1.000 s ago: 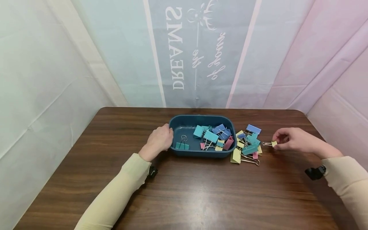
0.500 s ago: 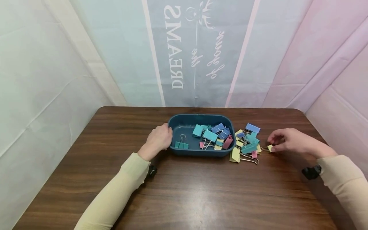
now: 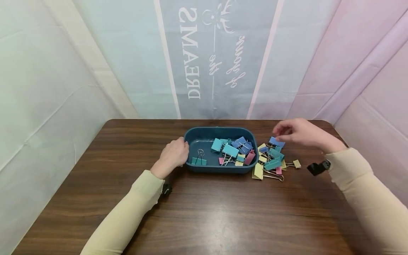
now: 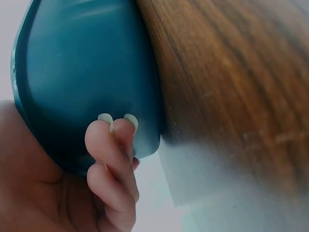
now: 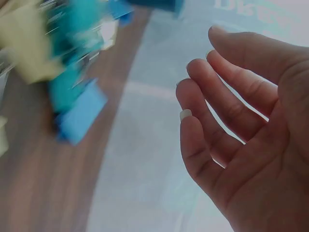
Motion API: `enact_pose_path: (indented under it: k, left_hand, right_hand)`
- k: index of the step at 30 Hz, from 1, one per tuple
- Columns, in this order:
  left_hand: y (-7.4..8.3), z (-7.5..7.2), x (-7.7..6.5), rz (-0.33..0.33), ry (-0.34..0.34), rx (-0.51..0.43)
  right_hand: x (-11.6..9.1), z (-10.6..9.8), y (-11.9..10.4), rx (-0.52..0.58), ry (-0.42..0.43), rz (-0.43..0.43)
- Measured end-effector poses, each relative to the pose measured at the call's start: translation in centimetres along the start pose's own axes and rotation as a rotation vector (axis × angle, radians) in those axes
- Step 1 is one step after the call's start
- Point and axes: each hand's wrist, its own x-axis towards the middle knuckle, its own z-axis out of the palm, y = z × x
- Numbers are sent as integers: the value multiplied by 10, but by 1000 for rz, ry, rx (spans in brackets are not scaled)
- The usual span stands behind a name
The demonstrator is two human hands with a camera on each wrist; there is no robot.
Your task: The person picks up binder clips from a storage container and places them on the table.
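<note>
My left hand (image 3: 173,154) grips the left end of a dark blue plastic bin (image 3: 220,169). In the left wrist view its curled fingers (image 4: 108,145) press the bin's outer wall (image 4: 91,63); the thumb is hidden. Several binder clips lie inside, among them a teal binder clip (image 3: 199,161) apart from the others. My right hand (image 3: 301,132) hovers, holding nothing, over the back of a loose pile of clips right of the bin. Near it lies a blue binder clip (image 3: 276,142), also blurred in the right wrist view. A small yellow binder clip (image 3: 297,163) lies at the pile's right edge.
The pile touches or nearly touches the bin's right end, with a large yellow binder clip (image 3: 258,171) at its front. Everything sits on a brown wooden table (image 3: 204,212). A printed cloth backdrop (image 3: 220,71) hangs behind the table's far edge.
My right hand has set the small yellow binder clip down beside the pile and let it go. It has since moved up and left, over the pile's back. The left hand keeps holding the bin.
</note>
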Motion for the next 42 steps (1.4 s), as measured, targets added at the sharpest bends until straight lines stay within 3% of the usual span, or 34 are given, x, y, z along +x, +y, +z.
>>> enact_pose_path:
  k: [7, 21, 28, 37, 42]
  left_hand:
    - [-1, 0, 1, 6, 5, 3]
    - [2, 3, 0, 14, -11, 8]
    - [3, 2, 1, 11, -23, 10]
    - [4, 1, 1, -2, -48, -5]
    - [3, 0, 2, 6, -36, 7]
  right_hand:
    - [49, 5, -42, 76, 7, -32]
    - [129, 53, -93, 171, 8, -205]
    - [146, 85, -111, 225, -17, -255]
    - [152, 117, -113, 198, -160, -313]
    - [153, 131, -120, 110, -295, -349]
